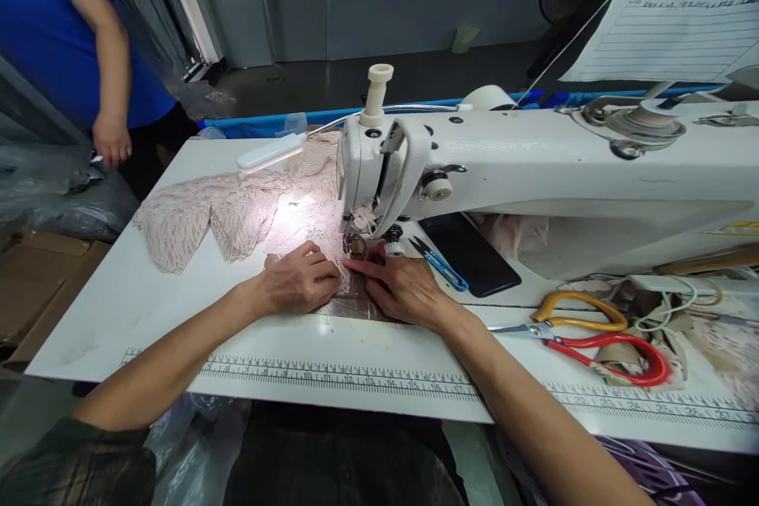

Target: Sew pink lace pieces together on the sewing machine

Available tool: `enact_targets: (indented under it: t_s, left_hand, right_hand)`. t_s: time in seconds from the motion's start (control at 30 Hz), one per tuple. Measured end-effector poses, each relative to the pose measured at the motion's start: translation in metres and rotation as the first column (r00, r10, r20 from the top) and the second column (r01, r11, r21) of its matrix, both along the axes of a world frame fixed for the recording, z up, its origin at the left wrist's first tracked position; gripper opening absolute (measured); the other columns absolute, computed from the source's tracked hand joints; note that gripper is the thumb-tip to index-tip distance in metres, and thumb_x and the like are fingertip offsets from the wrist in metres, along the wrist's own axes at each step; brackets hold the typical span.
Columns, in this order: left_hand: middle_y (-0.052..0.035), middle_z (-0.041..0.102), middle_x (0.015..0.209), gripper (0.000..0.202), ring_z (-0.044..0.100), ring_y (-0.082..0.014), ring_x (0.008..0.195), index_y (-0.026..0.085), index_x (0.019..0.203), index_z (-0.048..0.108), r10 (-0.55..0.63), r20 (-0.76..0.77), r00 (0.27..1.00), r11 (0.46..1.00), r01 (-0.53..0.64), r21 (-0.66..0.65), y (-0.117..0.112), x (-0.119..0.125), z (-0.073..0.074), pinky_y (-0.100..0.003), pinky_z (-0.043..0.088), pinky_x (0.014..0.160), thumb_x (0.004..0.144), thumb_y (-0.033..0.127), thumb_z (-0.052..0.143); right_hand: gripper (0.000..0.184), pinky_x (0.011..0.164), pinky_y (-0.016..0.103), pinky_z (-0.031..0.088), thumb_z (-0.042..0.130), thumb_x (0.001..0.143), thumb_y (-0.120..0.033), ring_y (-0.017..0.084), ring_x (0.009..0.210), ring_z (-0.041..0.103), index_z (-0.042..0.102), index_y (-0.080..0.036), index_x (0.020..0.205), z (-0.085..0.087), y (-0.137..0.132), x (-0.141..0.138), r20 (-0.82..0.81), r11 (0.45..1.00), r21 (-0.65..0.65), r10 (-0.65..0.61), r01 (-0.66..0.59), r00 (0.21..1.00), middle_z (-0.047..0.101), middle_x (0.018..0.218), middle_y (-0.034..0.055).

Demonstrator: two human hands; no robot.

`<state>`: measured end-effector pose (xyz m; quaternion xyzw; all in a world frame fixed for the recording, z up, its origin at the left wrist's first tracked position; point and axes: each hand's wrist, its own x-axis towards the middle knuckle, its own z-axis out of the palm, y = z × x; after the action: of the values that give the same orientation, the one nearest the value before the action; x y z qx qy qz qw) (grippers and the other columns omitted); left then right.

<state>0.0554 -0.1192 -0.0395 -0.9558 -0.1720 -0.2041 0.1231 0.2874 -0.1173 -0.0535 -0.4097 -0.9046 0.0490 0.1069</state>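
Note:
Pale pink lace fabric (237, 209) lies spread across the left of the table and runs under the needle area of a white sewing machine (504, 162). My left hand (302, 278) rests on the lace just left of the presser foot (354, 247), its fingers curled down and closed on the cloth. On the other side, my right hand (406, 285) lies low by the foot. Its index finger and thumb are stretched out and apart at the fabric's edge, while its other fingers are partly hidden behind. A lamp (271, 152) lights the lace.
Blue thread snips (442, 265) and a black phone (471, 253) lie under the machine arm. Scissors (593, 332) with orange and red handles sit at right, beside fabric scraps. A printed ruler (332, 375) follows the front edge. A person in blue (112, 55) stands at far left near a cardboard box (44, 285).

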Motion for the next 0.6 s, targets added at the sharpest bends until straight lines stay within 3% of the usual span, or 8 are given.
enact_targets:
  t_s: [0.1, 0.23, 0.43, 0.6]
  left_hand:
    - [-0.0080, 0.068, 0.086, 0.019, 0.059, -0.0188, 0.076, 0.012, 0.086, 0.067, 0.037, -0.113, 0.993, 0.997, -0.044, -0.066, -0.0050, 0.0008, 0.0078, -0.037, 0.045, 0.076, 0.091, 0.023, 0.051]
    - [-0.0079, 0.067, 0.084, 0.023, 0.057, -0.0174, 0.071, 0.013, 0.082, 0.068, 0.031, -0.211, 0.977, 0.987, -0.063, -0.148, -0.0023, 0.0012, 0.0116, -0.035, 0.043, 0.073, 0.089, 0.028, 0.051]
    - [-0.0062, 0.065, 0.078, 0.024, 0.055, -0.0172, 0.067, 0.014, 0.078, 0.068, 0.042, -0.163, 0.986, 0.983, -0.070, -0.172, 0.0028, 0.0027, 0.0061, -0.035, 0.042, 0.072, 0.083, 0.033, 0.054]
    - [-0.0083, 0.064, 0.081, 0.025, 0.057, -0.0200, 0.074, 0.012, 0.085, 0.067, 0.081, -0.143, 0.986, 0.978, -0.106, -0.177, -0.0032, 0.0031, 0.0056, -0.037, 0.043, 0.076, 0.085, 0.032, 0.053]
  right_hand:
    - [0.040, 0.066, 0.027, 0.041, 0.053, 0.088, -0.021, 0.015, 0.075, 0.053, 0.064, -0.032, 0.126, 0.0016, -0.0002, 0.0009, 0.001, 0.998, 0.003, 0.062, -0.062, 0.998, 0.058, 0.105, 0.0091]
    - [0.038, 0.067, 0.027, 0.043, 0.052, 0.089, -0.021, 0.015, 0.074, 0.052, 0.066, -0.030, 0.124, 0.0028, -0.0010, 0.0010, -0.021, 0.996, 0.041, 0.085, -0.085, 0.996, 0.059, 0.105, 0.0093]
    - [0.039, 0.071, 0.029, 0.044, 0.050, 0.091, -0.023, 0.015, 0.075, 0.054, 0.063, -0.031, 0.127, 0.0039, -0.0027, 0.0012, -0.021, 0.996, 0.024, 0.084, -0.084, 0.996, 0.059, 0.108, 0.0088]
    - [0.040, 0.064, 0.027, 0.043, 0.050, 0.091, -0.025, 0.014, 0.071, 0.054, 0.062, -0.031, 0.129, 0.0055, -0.0037, -0.0004, 0.017, 0.999, 0.001, 0.035, -0.035, 0.999, 0.061, 0.107, 0.0094]
